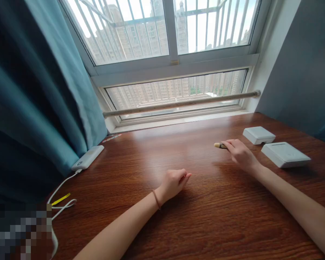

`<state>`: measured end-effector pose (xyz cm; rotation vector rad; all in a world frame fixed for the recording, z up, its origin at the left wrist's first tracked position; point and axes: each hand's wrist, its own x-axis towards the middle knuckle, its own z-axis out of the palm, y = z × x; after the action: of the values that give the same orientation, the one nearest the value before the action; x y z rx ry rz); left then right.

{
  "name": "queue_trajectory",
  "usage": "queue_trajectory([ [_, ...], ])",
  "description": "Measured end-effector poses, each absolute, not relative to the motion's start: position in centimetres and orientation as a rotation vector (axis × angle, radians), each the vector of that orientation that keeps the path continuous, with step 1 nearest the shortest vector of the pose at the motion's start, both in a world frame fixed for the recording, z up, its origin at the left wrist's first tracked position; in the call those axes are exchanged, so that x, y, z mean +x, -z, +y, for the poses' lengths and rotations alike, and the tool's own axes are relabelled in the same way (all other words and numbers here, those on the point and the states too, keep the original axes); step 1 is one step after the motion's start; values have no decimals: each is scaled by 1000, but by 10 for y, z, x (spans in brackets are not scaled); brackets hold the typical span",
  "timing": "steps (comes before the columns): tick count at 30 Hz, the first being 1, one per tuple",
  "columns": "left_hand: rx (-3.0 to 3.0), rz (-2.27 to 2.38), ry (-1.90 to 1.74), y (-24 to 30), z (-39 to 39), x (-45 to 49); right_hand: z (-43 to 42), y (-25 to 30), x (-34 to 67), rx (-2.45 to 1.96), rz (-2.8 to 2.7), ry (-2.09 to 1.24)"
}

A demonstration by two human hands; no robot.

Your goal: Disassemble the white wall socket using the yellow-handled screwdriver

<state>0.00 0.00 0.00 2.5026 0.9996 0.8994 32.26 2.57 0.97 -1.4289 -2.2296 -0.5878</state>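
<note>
Right hand (241,153) pinches a slim stick (219,145) just over the wooden table (206,224), at 2 o'clock in view. The stick's long axis runs 9-to-3. Its tan tip points to 9 o'clock, the rest hidden under fingers. Left hand (174,182) is loosely curled, holds nothing and lies at 7 o'clock from the tip, apart, so right hand is nearer. 2 white boxes (284,154) sit at 3 o'clock of right hand. Power bank (88,157) lies far off at 9.
</note>
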Motion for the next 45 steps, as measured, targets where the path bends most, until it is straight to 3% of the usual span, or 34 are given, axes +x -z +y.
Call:
queue_trajectory([
  [5,1855,838,-756,-2,-17,17,-21,-20,249,-758,-2495,573],
  [10,1600,692,-593,7,-24,27,-35,-15,232,-554,-2581,420],
  [15,1455,610,-543,-2,-21,31,-36,-14,230,-582,-2460,43],
  [21,1388,567,-552,-10,-21,34,-48,-12,209,-968,-1774,-804],
  [25,1462,613,-521,-9,-22,35,-50,-10,203,-1088,-1764,-1002],
  [33,1778,731,-469,-18,-25,31,-42,-13,212,-1276,-1883,-673],
  [39,1666,781,-420,-14,-24,30,-10,-26,259,-1981,-1953,-155],
  [45,1597,763,-457,-6,-22,29,14,-24,295,-2306,-1862,-3],
])
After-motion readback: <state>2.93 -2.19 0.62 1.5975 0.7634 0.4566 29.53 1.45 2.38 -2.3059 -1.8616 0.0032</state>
